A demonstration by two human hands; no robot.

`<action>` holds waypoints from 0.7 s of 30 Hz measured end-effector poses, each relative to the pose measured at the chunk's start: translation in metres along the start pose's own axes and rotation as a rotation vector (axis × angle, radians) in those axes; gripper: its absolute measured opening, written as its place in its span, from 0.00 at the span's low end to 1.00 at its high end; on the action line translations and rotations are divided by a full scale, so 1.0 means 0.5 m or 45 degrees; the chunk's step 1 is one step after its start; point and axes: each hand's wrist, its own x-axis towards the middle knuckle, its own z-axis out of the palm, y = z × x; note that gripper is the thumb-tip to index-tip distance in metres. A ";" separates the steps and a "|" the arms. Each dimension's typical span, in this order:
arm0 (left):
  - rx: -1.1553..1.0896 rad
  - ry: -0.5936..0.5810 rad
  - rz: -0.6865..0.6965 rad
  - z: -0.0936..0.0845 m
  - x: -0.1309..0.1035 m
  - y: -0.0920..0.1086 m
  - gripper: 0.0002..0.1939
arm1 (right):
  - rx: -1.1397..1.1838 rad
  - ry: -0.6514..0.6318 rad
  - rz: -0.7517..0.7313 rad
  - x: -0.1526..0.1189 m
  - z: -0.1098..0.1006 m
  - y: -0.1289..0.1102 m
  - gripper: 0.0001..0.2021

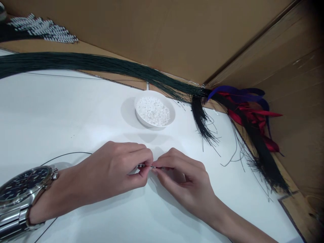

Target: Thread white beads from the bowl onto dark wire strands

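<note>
My left hand (113, 168), with a metal watch (25, 185) on its wrist, pinches a thin black wire (73, 153) between thumb and forefinger. The wire loops out behind this hand over the white table (83, 118). Fingertip to fingertip with it, my right hand (187, 179) is closed in a pinch on the wire's end. A small pale piece shows at that end between the two hands; the fingers partly hide it. Just beyond the hands stands a white bowl (136, 116) holding many tiny white pieces (153, 111).
A long bundle of dark green wires (76, 60) crosses the back. Black wires (202, 118) hang at the right beside red ribbon (258, 118) and blue ribbon (238, 92). White-tipped wires (45, 28) lie at upper left. Cardboard walls (152, 30) bound the table.
</note>
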 end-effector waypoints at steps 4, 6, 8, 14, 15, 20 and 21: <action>0.037 0.009 0.033 0.002 0.000 -0.001 0.08 | -0.037 -0.002 -0.018 -0.006 0.001 -0.007 0.09; 0.062 0.018 0.058 0.003 0.001 -0.001 0.08 | -0.061 -0.006 -0.028 -0.008 0.003 -0.010 0.09; 0.087 0.026 0.085 0.004 0.001 -0.002 0.09 | -0.094 -0.012 -0.038 -0.008 0.004 -0.013 0.08; 0.057 0.037 0.171 0.006 -0.004 -0.008 0.08 | -0.199 -0.022 -0.066 -0.004 0.003 -0.021 0.06; 0.036 0.041 0.172 0.006 -0.006 -0.008 0.08 | -0.188 -0.021 -0.075 -0.004 0.002 -0.021 0.07; -0.007 0.046 0.130 0.005 -0.008 -0.010 0.07 | -0.091 -0.005 -0.122 -0.008 0.000 -0.013 0.09; -0.006 0.045 0.130 0.005 -0.007 -0.010 0.07 | -0.077 -0.003 -0.126 -0.009 0.001 -0.011 0.10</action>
